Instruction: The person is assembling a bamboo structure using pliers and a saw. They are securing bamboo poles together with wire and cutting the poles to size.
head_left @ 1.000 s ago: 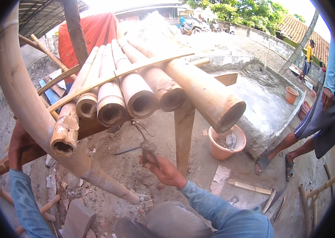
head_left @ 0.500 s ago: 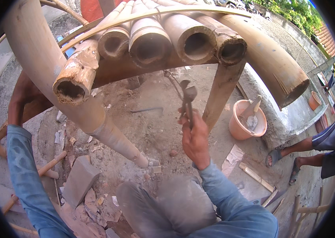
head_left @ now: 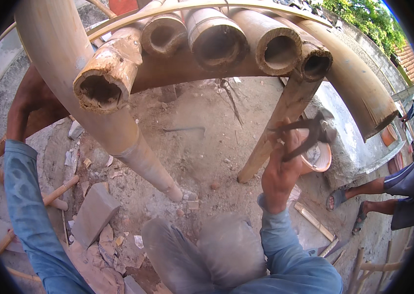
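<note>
My right hand [head_left: 281, 179] is closed round a pair of dark metal pincers [head_left: 323, 128]. Their handles are spread apart and the head points right, in front of the right bamboo leg [head_left: 260, 152]. My left arm reaches up to the far left, where my left hand [head_left: 25, 100] lies against the bamboo crossbeam [head_left: 182, 68]. A thick bamboo post [head_left: 52, 54] hides its fingers. Several cut bamboo poles [head_left: 216, 41] rest side by side on the beam, open ends toward me. Below the beam hangs a twisted bit of wire [head_left: 231, 100].
An orange bucket [head_left: 322, 164] stands behind my right hand, beside a concrete ledge [head_left: 349, 132]. At right are another person's legs [head_left: 373, 188]. A bent rod [head_left: 185, 129] lies on the dirt. A grey block [head_left: 95, 215] and torn paper lie at left.
My right hand has moved right with the pincers, whose handles now show wider apart. The view has shifted slightly, and the wire under the beam shows more plainly. My left hand stays by the post.
</note>
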`<state>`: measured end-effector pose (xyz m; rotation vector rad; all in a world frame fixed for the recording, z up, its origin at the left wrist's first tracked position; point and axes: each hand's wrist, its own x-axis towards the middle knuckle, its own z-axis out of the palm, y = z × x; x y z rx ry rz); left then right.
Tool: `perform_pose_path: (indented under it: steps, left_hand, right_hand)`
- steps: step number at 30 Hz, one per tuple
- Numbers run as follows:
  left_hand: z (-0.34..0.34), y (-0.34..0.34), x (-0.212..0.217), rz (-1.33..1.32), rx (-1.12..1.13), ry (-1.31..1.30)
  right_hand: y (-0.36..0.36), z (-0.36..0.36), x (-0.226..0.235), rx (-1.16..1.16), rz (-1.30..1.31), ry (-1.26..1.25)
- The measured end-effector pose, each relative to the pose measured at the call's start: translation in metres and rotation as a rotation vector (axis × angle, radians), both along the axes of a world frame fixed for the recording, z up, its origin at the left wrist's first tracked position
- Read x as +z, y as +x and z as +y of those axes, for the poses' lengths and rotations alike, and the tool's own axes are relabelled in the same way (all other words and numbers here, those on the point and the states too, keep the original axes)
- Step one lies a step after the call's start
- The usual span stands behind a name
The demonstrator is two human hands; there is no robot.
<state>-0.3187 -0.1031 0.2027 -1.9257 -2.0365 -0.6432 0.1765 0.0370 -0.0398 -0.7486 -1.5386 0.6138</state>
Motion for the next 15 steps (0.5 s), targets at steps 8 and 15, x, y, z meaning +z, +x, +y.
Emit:
perform_pose_path:
  steps: [8,15]
  left_hand:
    - [0.000,0.020,0.002,-0.305,0.010,0.036]
    - [-0.061,0.166,-0.062,0.033,0.097,0.840]
  right_hand:
    - [-0.012,0.004,-0.011,0.055,-0.021,0.006]
    - [-0.003,0.010,-0.007,0.416,0.068,-0.370]
